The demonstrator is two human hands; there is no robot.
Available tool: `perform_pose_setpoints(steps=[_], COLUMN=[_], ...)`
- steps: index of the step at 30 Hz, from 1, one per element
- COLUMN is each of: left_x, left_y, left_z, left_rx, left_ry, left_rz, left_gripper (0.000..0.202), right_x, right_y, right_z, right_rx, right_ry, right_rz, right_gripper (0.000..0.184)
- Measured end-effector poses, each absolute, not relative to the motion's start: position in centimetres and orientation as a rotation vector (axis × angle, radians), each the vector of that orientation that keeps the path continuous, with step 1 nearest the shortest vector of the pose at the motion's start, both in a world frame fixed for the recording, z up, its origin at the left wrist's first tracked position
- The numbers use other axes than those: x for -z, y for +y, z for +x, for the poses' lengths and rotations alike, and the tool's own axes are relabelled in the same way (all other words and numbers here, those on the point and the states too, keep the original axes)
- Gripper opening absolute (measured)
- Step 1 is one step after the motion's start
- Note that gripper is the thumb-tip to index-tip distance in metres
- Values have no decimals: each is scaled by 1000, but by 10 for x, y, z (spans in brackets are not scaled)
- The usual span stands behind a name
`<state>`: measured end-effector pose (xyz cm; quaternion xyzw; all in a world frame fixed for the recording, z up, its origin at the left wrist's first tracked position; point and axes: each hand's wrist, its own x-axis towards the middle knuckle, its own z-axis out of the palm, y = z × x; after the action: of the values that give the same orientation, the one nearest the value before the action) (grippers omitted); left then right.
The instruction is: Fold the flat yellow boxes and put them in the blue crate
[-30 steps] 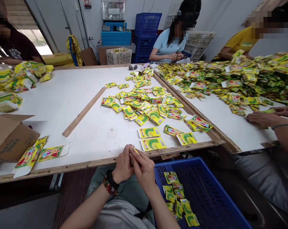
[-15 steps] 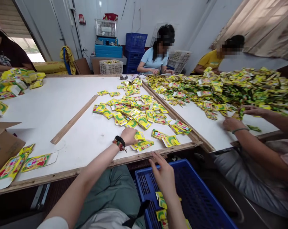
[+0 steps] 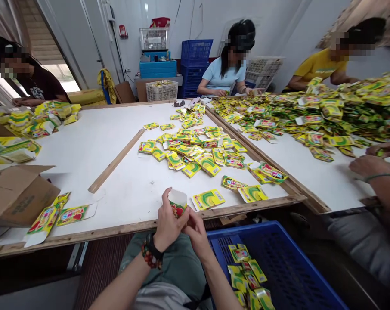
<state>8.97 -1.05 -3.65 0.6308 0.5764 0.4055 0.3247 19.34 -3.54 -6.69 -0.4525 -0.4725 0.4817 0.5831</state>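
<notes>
My left hand (image 3: 167,219) is raised above the table's near edge, its fingers around a small yellow printed card packet with a white flap (image 3: 177,203). My right hand (image 3: 195,232) is pressed close beneath it, fingers at the packet's lower part. Its printed face is partly hidden by my fingers. Flat yellow-and-green packets (image 3: 208,199) lie just beyond my hands on the white table (image 3: 85,150), with a loose heap (image 3: 188,155) farther out.
A blue plastic crate (image 3: 279,262) holding several packets sits below my right arm. A wooden strip (image 3: 116,161) lies on the table, and an open cardboard box (image 3: 20,193) stands at left. A co-worker's hands (image 3: 372,165) work beside a large packet heap (image 3: 327,114) at right.
My left hand has come back from the packets on the table, and my right hand has risen from above the crate. Both now meet at the table edge around a packet.
</notes>
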Motion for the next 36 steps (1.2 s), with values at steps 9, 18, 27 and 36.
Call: perform_pose_setpoints(steps=[9, 18, 27, 36], left_x=[76, 57, 62, 46], left_y=[-17, -18, -10, -6], left_z=[95, 97, 98, 98], left_rx=[-1121, -832, -963, -800], left_ry=[1399, 1386, 1451, 1129], left_rz=[1901, 1924, 1866, 2037], left_gripper=[43, 47, 37, 48], right_x=[42, 33, 30, 42], right_y=[-22, -36, -20, -53], right_z=[199, 208, 211, 240], right_rx=[-1378, -1122, -1087, -684], right_ry=[-659, -1138, -1363, -1576], right_rz=[-1111, -1273, -1244, -1394], right_gripper=[22, 30, 33, 37])
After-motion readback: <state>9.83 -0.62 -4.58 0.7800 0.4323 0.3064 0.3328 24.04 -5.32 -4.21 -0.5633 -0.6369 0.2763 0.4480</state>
